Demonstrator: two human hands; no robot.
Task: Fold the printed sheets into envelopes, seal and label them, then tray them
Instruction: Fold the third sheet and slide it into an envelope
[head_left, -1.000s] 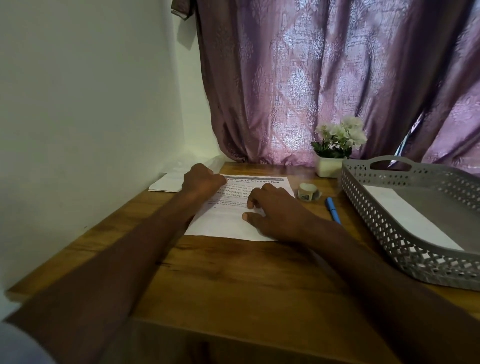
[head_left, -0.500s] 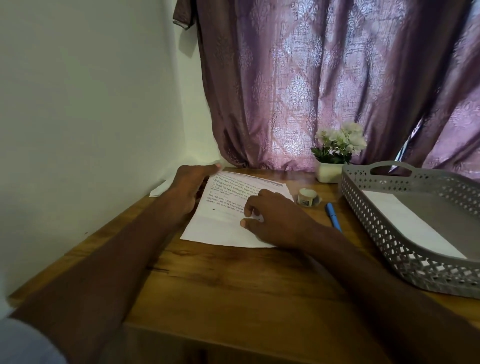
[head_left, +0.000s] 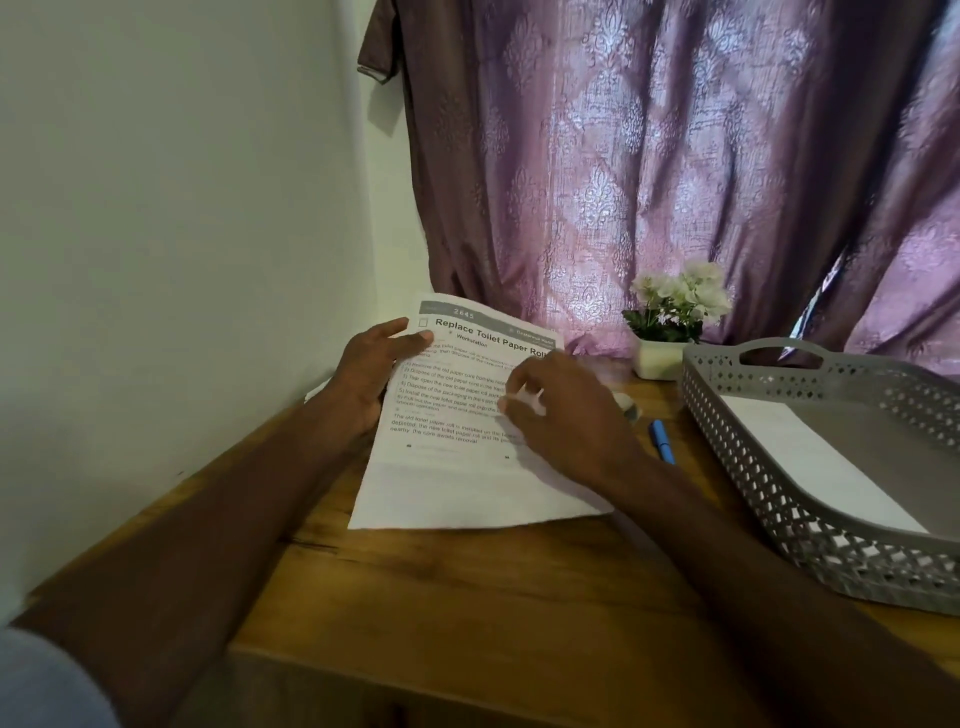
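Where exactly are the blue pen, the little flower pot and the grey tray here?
Blue pen (head_left: 663, 441): head view, middle of its barrel.
Flower pot (head_left: 658, 358): head view, front face of the white pot.
Grey tray (head_left: 769, 473): head view, its perforated left wall.

- White printed sheet (head_left: 457, 467), black text, grey header band.
- Grey lattice-pierced tray (head_left: 810, 540).
- Blue pen (head_left: 662, 441).
- Mauve damask-patterned curtain (head_left: 649, 156).
- Brown wood-grain tabletop (head_left: 467, 597).
- White flowers (head_left: 680, 296), green leaves.

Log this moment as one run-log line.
step: first fold starting | left hand: grips printed sheet far edge, lifting it | right hand: on sheet middle, grip unclear | tray: one white sheet inside
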